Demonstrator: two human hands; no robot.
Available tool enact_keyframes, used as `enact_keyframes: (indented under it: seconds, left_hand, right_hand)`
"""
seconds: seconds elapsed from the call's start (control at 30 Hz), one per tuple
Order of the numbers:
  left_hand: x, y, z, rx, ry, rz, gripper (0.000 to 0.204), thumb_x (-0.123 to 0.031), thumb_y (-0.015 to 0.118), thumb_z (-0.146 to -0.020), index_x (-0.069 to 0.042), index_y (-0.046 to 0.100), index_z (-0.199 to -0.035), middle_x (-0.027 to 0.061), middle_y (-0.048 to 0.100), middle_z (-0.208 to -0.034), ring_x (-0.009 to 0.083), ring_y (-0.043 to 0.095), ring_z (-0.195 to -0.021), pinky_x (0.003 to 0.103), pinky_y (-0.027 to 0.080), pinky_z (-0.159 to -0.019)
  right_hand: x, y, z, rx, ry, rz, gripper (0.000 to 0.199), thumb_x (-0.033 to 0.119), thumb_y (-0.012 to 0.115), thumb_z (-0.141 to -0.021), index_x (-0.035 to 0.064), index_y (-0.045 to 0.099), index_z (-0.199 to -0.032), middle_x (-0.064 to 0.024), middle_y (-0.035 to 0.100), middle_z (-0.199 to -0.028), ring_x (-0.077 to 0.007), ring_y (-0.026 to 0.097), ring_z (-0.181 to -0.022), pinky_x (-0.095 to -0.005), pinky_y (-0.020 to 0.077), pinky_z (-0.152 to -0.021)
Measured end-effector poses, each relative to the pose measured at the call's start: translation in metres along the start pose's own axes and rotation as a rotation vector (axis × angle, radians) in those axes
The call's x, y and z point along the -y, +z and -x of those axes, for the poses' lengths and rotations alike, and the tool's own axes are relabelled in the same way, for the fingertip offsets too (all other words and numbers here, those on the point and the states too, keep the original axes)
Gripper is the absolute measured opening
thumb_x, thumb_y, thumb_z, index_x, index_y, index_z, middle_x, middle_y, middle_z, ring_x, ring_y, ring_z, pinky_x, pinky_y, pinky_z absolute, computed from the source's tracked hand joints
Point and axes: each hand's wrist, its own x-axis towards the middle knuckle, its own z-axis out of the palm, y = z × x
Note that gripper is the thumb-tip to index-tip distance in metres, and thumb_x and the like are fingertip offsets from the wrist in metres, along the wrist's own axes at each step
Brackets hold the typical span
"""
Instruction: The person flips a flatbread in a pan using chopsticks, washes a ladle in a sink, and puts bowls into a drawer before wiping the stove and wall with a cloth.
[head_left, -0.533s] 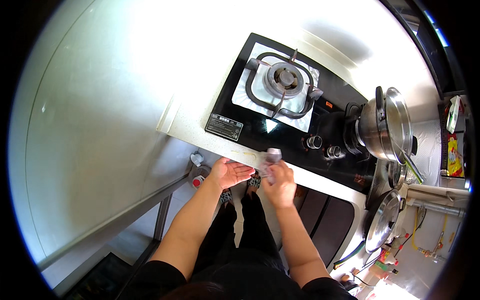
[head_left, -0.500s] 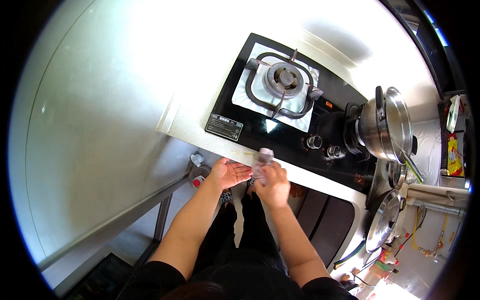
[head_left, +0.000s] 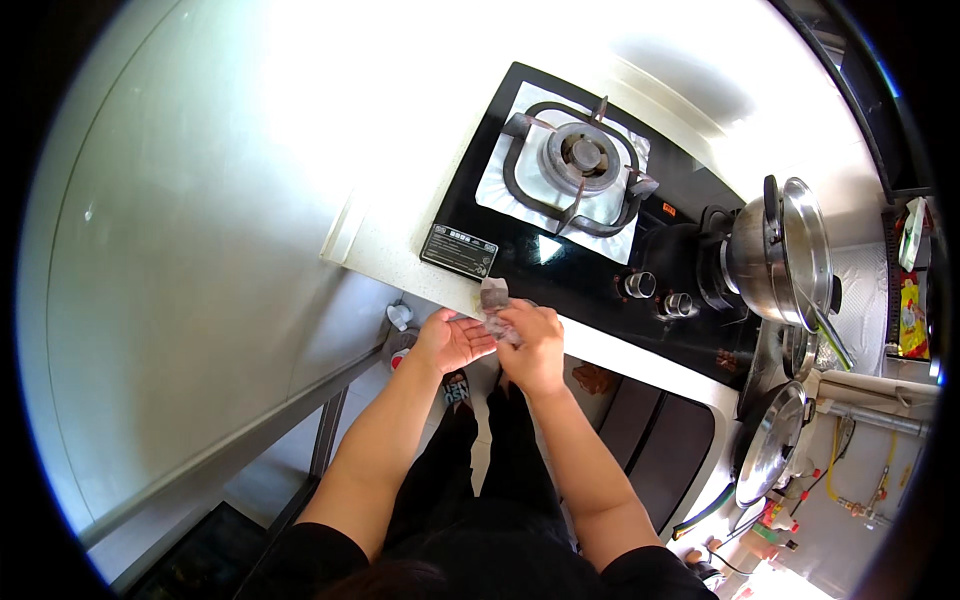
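1. small crumpled greyish-brown cloth rag (head_left: 493, 298), wadded and creased, its top end sticking up above the fingers; looks thin and soft, finer detail too small to tell.
2. the rag sits between the two hands, just in front of the near edge of the white countertop (head_left: 400, 215), right at the front edge of the black glass gas hob (head_left: 560, 265).
3. right hand (head_left: 530, 345): fingers curled closed round the lower part of the rag, knuckles up, pinching it.
4. left hand (head_left: 452, 340): open, palm up, fingers spread loosely, fingertips touching or just beside the rag's left side; can't tell which. it grips nothing.
5. hands are close together, nearly touching at the rag; both forearms come up from the lower edge.
6. ahead of the hands: a dark burner with a metal pan support (head_left: 580, 160) on a silver foil liner, nothing on it.
7. ahead and to the right of the right hand: two round metal hob knobs (head_left: 655, 295).
8. further right: shiny steel pot with black handles (head_left: 785, 250) on the second burner.
9. below the hands: dark trousers and a sandalled foot (head_left: 455, 385) on the floor.
10. left of the left hand: big pale grey wall panel (head_left: 170, 270).
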Motion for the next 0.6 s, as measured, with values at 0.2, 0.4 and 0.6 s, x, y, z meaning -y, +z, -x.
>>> enact_keyframes:
  seconds: [0.2,0.4,0.6]
  left_hand:
    - [-0.007,0.001,0.003,-0.008,0.052,-0.072,0.053,-0.032,0.026,-0.094,0.009,0.049,-0.120,0.0253,0.053,-0.122,0.0403,0.052,-0.115,0.053,0.041,-0.099]
    - [-0.010,0.002,0.009,0.022,0.114,0.088,0.047,-0.030,0.030,-0.096,0.004,0.049,-0.123,0.0194,0.057,-0.122,0.0356,0.054,-0.116,0.051,0.043,-0.097]
    - [-0.006,-0.001,0.021,-0.119,0.105,0.077,0.055,-0.032,0.032,-0.092,0.015,0.046,-0.117,0.0325,0.046,-0.130,0.0476,0.044,-0.124,0.056,0.036,-0.102]
  right_hand:
    - [0.001,0.006,0.005,-0.026,0.071,0.217,0.035,0.004,0.067,-0.056,0.0085,0.066,-0.091,-0.0105,0.066,-0.104,-0.0297,0.059,-0.090,-0.0406,0.0464,-0.078]
    - [0.015,0.021,-0.014,-0.116,0.057,-0.120,0.042,-0.003,0.065,-0.059,0.0060,0.063,-0.100,-0.0141,0.064,-0.108,-0.0325,0.057,-0.093,-0.0405,0.0465,-0.084]
    - [-0.020,-0.034,0.003,-0.204,0.155,0.061,0.038,-0.001,0.062,-0.061,0.0039,0.064,-0.099,-0.0192,0.064,-0.106,-0.0367,0.057,-0.094,-0.0432,0.0462,-0.085]
